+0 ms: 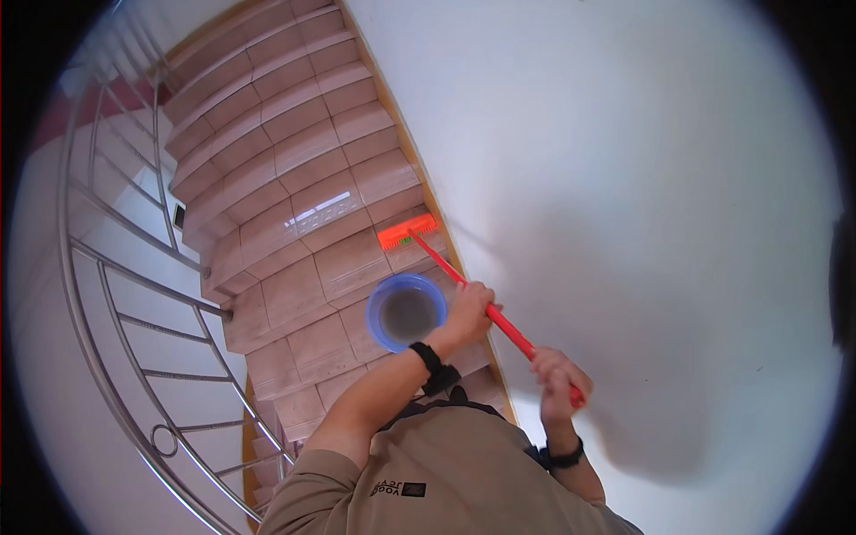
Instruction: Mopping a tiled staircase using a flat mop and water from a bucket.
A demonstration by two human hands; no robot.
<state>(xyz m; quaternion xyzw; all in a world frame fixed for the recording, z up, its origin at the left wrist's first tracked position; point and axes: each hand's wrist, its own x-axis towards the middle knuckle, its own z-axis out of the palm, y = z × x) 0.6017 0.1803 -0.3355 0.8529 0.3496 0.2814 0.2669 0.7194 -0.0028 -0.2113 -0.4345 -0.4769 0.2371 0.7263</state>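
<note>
Both my hands are closed around the red handle of a long scrub brush [512, 332]. Partway down the handle is my left hand [470, 314], with its arm reaching across in front of my body. My right hand [559, 379] grips close to the handle's top end. The orange brush head [407, 232], with some green bristles showing, rests on a tiled stair step beside the wall. Just below the brush head and left of my left hand stands a blue basin [374, 328] with murky grey water [409, 313] in it.
Pinkish-tan tiled stairs [294, 267] rise away toward the upper left. A curved metal railing [134, 401] runs along their left side. To the right is a white wall [606, 160] with a yellowish skirting [401, 134] along the steps.
</note>
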